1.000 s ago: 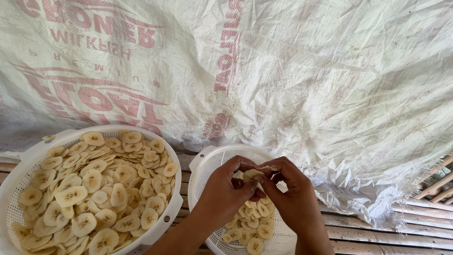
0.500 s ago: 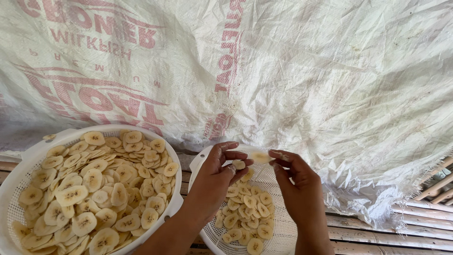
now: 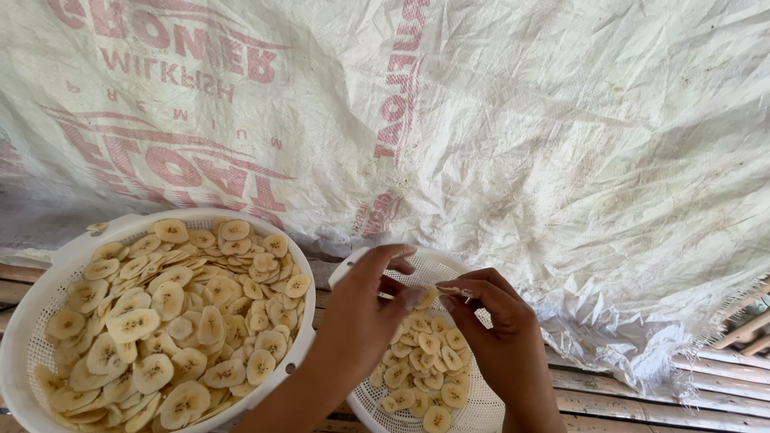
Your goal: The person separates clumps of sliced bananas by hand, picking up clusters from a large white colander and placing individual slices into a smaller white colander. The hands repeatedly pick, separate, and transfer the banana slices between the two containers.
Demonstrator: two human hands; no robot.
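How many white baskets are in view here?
2. The big basket, heaped with banana slices, sits at lower left. The small basket, partly filled, lies under the left hand and right hand. None seems hidden.

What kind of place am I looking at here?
Probably a rustic, home-scale food-drying spot: white woven sacking spread over a slatted bamboo platform, and two white perforated baskets of sliced banana.

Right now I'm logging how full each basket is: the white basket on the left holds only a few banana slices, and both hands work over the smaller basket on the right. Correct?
Not quite. In the head view, the left basket is heaped with banana slices. The rest holds: left hand and right hand work over the smaller basket.
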